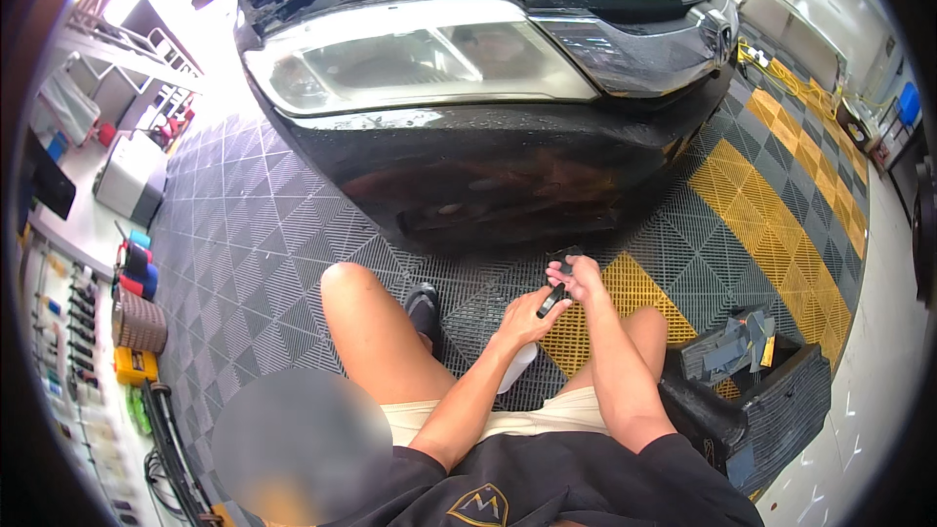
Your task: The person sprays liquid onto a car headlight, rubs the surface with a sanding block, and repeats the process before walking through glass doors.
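Observation:
My left hand is closed around a small black object, perhaps a sanding block or tool; its kind is too small to tell. Just beyond it, my right hand pinches a thin dark piece, possibly sandpaper. Both hands are close together over the floor, in front of the car's bumper. Above them, the hazy headlight sits in the black car's front corner. A whitish translucent bottle stands between my legs, partly behind my left forearm.
On my right, a black ridged step stool or bin carries several grey sheets like sandpaper. Bottles line a shelf at the left, near a woven basket and a yellow case. A yellow hose lies at the far right.

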Tool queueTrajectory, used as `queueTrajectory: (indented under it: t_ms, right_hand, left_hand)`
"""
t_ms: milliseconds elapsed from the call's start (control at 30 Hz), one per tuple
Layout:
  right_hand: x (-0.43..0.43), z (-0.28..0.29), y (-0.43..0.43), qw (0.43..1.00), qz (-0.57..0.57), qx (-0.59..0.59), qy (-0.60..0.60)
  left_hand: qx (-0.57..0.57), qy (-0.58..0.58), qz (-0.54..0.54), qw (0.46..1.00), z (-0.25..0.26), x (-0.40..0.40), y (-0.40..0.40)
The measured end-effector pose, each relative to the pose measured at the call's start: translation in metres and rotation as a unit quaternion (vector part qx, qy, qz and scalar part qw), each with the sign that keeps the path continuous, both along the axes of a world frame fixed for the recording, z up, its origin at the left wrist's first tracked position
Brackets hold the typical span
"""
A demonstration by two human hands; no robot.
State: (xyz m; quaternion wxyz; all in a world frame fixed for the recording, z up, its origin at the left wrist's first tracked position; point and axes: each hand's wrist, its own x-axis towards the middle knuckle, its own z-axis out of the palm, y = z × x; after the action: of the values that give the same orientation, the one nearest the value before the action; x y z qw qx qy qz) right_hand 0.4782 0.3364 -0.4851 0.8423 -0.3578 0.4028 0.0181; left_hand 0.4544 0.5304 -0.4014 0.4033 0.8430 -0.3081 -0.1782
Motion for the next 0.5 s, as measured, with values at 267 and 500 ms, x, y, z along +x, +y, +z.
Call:
queueTrajectory:
  t_ms: [267, 500]
  right_hand:
    - [0.001, -0.037, -0.006, 0.994, -0.046, 0.071, -0.07]
    - [0.009, -0.04, 0.03, 0.991, -0.071, 0.11, -0.023]
  left_hand:
    - [0.056, 0.018, 0.015, 0.998, -0.021, -0.007, -0.002]
    - [-0.024, 0.088, 0.096, 0.991, -0.053, 0.005, 0.014]
